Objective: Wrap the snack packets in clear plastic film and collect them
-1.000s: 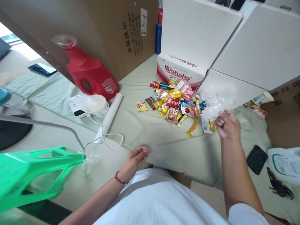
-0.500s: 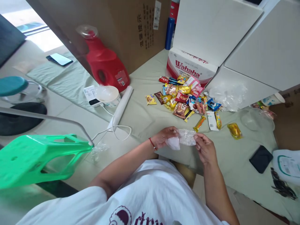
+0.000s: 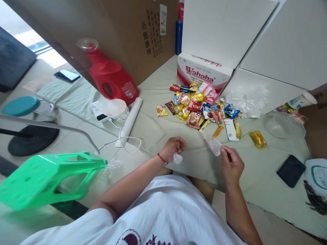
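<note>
Pinching right hand (image 3: 232, 164): one end of crinkled, translucent plastic wrap (image 3: 212, 144) is gripped between thumb and fingertips, above green cloth (image 3: 158, 131).
Left hand (image 3: 173, 148): fingers loosely curled; crumpled plastic wad (image 3: 177, 158) is held below them.
Snack sachets (image 3: 195, 106): glossy, heaped before boxy Wahaha carton (image 3: 195, 75).
Orange snack stick (image 3: 218, 130): partly hidden by the wrap.
Clear bags (image 3: 247, 101): bunched beside the pile.

A clear, colourless wrapper (image 3: 213, 145) and a pale green cloth (image 3: 153, 134) set off snack packets (image 3: 195, 106) in yellow, red, brown, pink and blue. The white-and-red box (image 3: 217, 80) bears red lettering; the jug (image 3: 112, 79) is red, the stool (image 3: 38, 173) bright green, the bracelet (image 3: 162, 160) red, the white shirt (image 3: 163, 207) printed in maroon.
</note>
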A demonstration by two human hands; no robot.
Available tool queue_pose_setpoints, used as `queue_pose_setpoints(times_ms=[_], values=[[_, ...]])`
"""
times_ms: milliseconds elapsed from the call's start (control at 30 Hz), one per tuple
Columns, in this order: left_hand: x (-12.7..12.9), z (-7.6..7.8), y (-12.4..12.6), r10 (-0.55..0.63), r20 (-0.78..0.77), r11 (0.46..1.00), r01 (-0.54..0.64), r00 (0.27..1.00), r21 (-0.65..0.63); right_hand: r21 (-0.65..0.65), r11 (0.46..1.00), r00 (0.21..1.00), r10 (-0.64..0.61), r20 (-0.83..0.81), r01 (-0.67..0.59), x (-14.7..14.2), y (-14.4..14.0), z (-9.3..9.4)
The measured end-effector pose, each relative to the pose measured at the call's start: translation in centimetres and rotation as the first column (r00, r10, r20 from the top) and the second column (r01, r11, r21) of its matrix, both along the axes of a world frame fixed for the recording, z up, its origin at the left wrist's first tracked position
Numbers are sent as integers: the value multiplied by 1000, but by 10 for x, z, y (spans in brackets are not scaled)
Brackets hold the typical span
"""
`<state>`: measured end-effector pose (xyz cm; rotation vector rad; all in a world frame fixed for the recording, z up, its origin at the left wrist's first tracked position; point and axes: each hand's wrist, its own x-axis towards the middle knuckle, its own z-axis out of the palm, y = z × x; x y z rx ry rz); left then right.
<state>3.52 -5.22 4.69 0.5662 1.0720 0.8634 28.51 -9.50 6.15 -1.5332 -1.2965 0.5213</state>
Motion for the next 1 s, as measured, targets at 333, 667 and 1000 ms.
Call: queue_pose_setpoints(times_ms=[333, 667, 1000], values=[[64, -1, 4, -120, -38, 990, 122, 992, 66, -108, 948, 954, 299, -20, -299, -1, -17, -22], [43, -4, -8, -142, -73, 984, 149, 987, 102, -315, 929, 792, -42, -609, -193, 12, 19, -28], [28, -1, -11, 156, -482, 934, 30, 862, 356, -289, 901, 521, -86, -849, -323, 13, 9, -21]])
